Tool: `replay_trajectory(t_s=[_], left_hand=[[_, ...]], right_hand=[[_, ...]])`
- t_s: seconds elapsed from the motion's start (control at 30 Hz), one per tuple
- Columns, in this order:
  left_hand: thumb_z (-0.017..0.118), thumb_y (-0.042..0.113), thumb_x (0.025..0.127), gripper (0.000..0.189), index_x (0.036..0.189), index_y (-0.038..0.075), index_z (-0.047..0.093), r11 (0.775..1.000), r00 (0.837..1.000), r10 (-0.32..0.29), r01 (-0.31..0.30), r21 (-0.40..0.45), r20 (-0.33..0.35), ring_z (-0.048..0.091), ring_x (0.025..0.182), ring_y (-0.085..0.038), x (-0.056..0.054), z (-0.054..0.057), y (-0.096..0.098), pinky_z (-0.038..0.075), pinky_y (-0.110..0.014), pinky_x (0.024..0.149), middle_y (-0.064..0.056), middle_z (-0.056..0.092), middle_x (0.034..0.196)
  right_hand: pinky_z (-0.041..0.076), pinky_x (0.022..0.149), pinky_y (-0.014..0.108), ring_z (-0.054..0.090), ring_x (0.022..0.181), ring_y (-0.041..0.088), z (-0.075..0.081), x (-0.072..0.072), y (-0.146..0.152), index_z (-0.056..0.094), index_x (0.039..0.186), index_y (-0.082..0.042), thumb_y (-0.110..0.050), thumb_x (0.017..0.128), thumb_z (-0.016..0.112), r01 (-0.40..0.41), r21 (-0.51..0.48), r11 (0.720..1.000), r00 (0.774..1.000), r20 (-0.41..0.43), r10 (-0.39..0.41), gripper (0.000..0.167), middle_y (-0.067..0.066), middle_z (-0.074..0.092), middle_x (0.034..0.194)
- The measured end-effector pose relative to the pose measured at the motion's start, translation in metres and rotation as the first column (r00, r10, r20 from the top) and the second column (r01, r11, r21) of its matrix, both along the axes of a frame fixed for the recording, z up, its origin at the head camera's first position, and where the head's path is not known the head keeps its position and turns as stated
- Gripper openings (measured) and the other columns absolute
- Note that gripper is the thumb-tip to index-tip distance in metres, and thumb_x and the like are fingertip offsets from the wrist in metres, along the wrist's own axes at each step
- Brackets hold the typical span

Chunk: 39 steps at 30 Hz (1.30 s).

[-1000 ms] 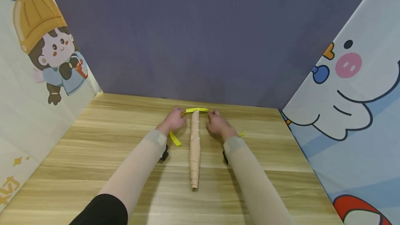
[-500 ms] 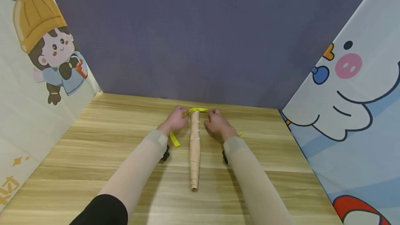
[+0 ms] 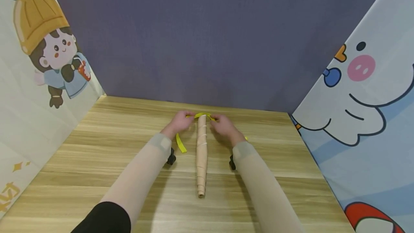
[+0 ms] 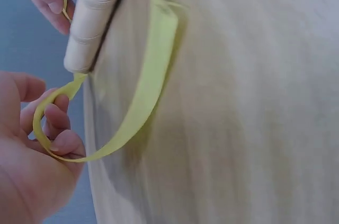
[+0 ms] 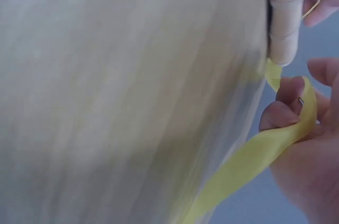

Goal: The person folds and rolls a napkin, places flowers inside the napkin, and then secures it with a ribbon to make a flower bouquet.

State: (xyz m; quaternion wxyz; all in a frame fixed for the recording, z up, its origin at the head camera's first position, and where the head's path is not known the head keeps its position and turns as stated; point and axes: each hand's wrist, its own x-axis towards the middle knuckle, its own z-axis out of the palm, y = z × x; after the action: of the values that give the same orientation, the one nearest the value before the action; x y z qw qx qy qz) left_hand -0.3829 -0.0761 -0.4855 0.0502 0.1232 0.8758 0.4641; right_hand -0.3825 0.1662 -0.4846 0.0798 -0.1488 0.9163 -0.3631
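Observation:
A long, beige rolled-up bundle lies lengthwise on the wooden table, with thin pale bands around its upper half. A yellow ribbon crosses at its far end. On the left side, my left hand holds the ribbon with curled fingers; its tail loops down and lies on the tabletop in the left wrist view. My right hand grips the ribbon's other side close to the bundle's tip. In the right wrist view that strip of ribbon runs across the fingers towards the table.
The table has pale wood grain and meets a dark grey-blue back wall just beyond the hands. Cartoon-printed panels enclose the left side, with another printed panel at right.
Both hands have shifted slightly, and the ribbon between them has gone from nearly flat to a shorter arch over the bundle's far end. The bundle has stayed in place.

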Motion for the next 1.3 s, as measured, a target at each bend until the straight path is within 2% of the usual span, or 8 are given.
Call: replay_trajectory(t_s=[0.2,0.3,0.4,0.5,0.7,0.83,1.1,1.3], left_hand=[[0.054,0.016,0.112,0.041,0.144,-0.006,0.067,0.992,0.998,0.048,-0.054,0.110,0.051,0.064,0.131,-0.039,0.001,0.004,0.000,0.054,-0.047,0.109,-0.025,0.067,0.148],[0.054,0.016,0.112,0.039,0.139,-0.008,0.069,0.999,0.999,0.033,-0.033,0.018,0.027,0.068,0.122,-0.040,0.003,0.003,0.000,0.057,-0.047,0.105,-0.027,0.071,0.140],[0.054,0.015,0.112,0.038,0.135,-0.009,0.072,0.992,1.000,0.007,-0.009,-0.126,-0.016,0.069,0.121,-0.039,0.005,-0.001,0.000,0.057,-0.048,0.107,-0.027,0.073,0.137],[0.056,0.017,0.111,0.038,0.137,-0.007,0.071,0.988,1.000,-0.024,0.021,-0.153,-0.017,0.067,0.131,-0.040,0.006,-0.007,0.001,0.054,-0.050,0.115,-0.026,0.071,0.141],[0.069,0.019,0.107,0.046,0.145,-0.006,0.066,0.992,0.994,-0.106,0.106,-0.066,0.007,0.055,0.148,-0.044,0.012,-0.009,-0.002,0.044,-0.054,0.125,-0.026,0.064,0.152],[0.073,0.020,0.105,0.047,0.144,-0.005,0.066,0.993,0.993,-0.115,0.116,-0.021,0.024,0.055,0.148,-0.045,0.017,-0.011,-0.005,0.043,-0.056,0.126,-0.027,0.063,0.153],[0.061,0.004,0.107,0.028,0.130,-0.008,0.072,0.995,0.994,-0.101,0.101,0.007,-0.037,0.071,0.121,-0.038,0.018,-0.016,0.004,0.057,-0.048,0.108,-0.027,0.074,0.130],[0.059,-0.002,0.104,0.025,0.125,-0.011,0.071,0.996,0.999,-0.051,0.051,0.077,-0.003,0.077,0.097,-0.030,0.017,-0.013,0.009,0.060,-0.032,0.089,-0.026,0.077,0.114]], right_hand=[[0.050,0.118,0.055,0.060,0.143,0.042,0.006,0.001,-0.001,0.054,0.159,0.000,-0.017,0.113,0.052,0.076,-0.184,0.980,0.996,0.067,-0.065,0.050,0.024,0.061,0.158],[0.049,0.120,0.054,0.059,0.144,0.042,0.004,0.002,-0.002,0.056,0.156,0.004,-0.016,0.113,0.052,0.087,-0.180,0.980,0.996,0.050,-0.079,0.048,0.025,0.061,0.156],[0.048,0.122,0.052,0.060,0.145,0.041,-0.001,0.004,-0.002,0.064,0.148,0.006,-0.014,0.112,0.052,0.074,-0.096,0.993,0.997,-0.005,-0.075,0.043,0.024,0.065,0.152],[0.051,0.118,0.049,0.066,0.137,0.038,-0.007,0.007,-0.003,0.071,0.140,0.004,-0.014,0.111,0.055,0.053,-0.039,0.998,0.998,-0.037,-0.055,0.038,0.023,0.071,0.144],[0.059,0.083,0.033,0.072,0.096,0.024,-0.011,0.011,-0.006,0.068,0.146,0.000,-0.017,0.108,0.066,0.018,-0.155,0.988,0.996,0.088,-0.005,0.042,0.023,0.075,0.129],[0.057,0.071,0.027,0.070,0.087,0.017,-0.011,0.014,-0.005,0.067,0.145,0.000,-0.015,0.109,0.065,0.025,-0.220,0.975,0.990,0.141,0.007,0.040,0.021,0.074,0.124],[0.053,0.063,0.025,0.064,0.075,0.016,-0.013,0.016,-0.007,0.070,0.129,0.002,-0.008,0.110,0.059,0.009,-0.260,0.966,0.994,0.106,0.019,0.024,0.012,0.068,0.089],[0.053,0.061,0.026,0.064,0.071,0.015,-0.010,0.014,-0.009,0.071,0.129,0.002,-0.010,0.111,0.059,0.018,-0.257,0.966,0.994,0.106,0.010,0.024,0.011,0.067,0.083]])
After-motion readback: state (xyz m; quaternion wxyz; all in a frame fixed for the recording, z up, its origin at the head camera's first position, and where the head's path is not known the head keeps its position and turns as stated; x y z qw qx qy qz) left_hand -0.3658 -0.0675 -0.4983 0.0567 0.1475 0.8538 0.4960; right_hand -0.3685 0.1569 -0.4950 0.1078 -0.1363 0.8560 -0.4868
